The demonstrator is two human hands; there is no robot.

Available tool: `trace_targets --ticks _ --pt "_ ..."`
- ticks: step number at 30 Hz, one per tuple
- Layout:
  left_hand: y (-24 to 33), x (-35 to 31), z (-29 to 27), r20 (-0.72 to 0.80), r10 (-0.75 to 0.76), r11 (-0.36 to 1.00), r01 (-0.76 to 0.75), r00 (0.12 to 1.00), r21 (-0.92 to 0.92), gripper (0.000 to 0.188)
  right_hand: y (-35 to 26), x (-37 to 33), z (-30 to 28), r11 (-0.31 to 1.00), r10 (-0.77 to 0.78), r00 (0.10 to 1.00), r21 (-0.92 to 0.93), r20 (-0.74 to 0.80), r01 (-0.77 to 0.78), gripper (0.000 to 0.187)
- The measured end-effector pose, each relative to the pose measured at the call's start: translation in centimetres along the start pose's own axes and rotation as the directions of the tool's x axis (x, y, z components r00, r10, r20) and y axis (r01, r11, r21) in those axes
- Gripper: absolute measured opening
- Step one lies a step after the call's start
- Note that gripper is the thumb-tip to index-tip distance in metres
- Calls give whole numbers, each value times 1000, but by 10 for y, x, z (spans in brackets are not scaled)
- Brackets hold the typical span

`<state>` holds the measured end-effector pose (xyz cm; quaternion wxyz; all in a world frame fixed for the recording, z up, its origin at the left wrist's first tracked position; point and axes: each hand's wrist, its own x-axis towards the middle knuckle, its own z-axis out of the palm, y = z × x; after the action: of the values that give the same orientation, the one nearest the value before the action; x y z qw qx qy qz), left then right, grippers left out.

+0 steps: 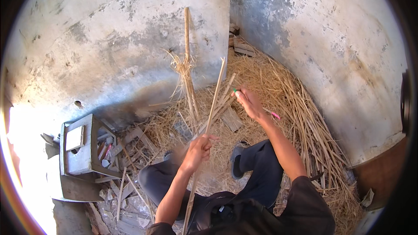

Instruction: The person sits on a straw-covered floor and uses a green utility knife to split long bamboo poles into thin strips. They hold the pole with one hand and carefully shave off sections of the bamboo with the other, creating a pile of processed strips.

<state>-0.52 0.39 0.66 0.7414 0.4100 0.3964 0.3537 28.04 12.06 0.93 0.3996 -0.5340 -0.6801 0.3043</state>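
The left hand (198,148) is closed around a long pale reed stalk (212,104) near its middle, the stalk slanting up over the straw heap (278,87); it looks light, stiff and brittle; the right hand (248,101) reaches forward, fingers curled near thinner stalks (226,95), though whether it grips them I cannot tell.

Two stained, grey plaster walls (130,39) meet in a corner. Below that corner, dry straw (278,87) is heaped on the floor. Left of the straw lies a grey wooden stool (80,148), apparently overturned, amid scrap wood (126,191). Harsh sunlight washes out the floor beyond the stool.
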Motion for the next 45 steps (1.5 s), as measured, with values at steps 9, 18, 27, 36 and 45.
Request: trace_targets --ticks 9,18,27,36,45 --pt "-13 5 -7 -39 118 988 -113 992 103 37 -33 -23 36 908 -367 912 -141 184 394 29" --pt "-18 4 -6 -115 240 929 -193 964 316 42 -44 -35 56 855 -395 857 -208 331 475 30" --pt "-25 8 -13 -198 311 850 -179 929 496 40 -45 -39 68 793 -487 833 -268 262 548 35" --pt "-19 7 -8 -211 411 743 -192 887 641 35 -41 -39 74 751 -523 832 -363 183 552 32" --pt "-22 8 -6 -211 426 714 -184 880 675 42 -43 -36 68 801 -411 897 -405 165 441 32"
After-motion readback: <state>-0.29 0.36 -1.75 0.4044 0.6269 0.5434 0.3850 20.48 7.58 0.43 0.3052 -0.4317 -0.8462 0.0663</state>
